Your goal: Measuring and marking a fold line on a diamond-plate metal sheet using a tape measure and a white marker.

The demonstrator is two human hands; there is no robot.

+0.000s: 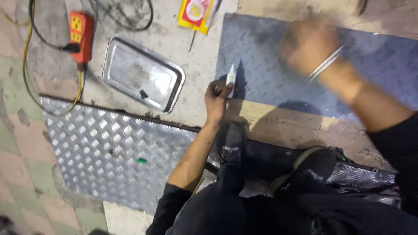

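Rough concrete floor (198, 61) fills my head view, stained and dusty, with worn green and pink tiles (17, 143) running down the left edge. I see 2 sheets of raised-pattern metal plate on it: a bright silver plate (100, 148) lying lower left, and a bluish-grey plate (270, 65) upper right, with a strip of bare tan board (287, 126) between them.

My left hand (216, 99) is closed around a small white tube (230, 79), which stands upright with its tip at the near edge of the bluish-grey plate. My right hand (307, 45) is raised above that plate, badly blurred, so I cannot tell whether it is spread or curled; a metal bangle (325, 63) sits at its wrist.

Above the silver plate I see a shallow steel tray (143, 74) on the concrete, with 1 small dark bit in it. An orange power strip (81, 35) with black and yellow cables lies upper left, and a yellow and red packet (197, 13) is at the top edge. A small green cap (141, 161) rests on the silver plate. My dark shoes (233, 141) stand on the plate's right end.
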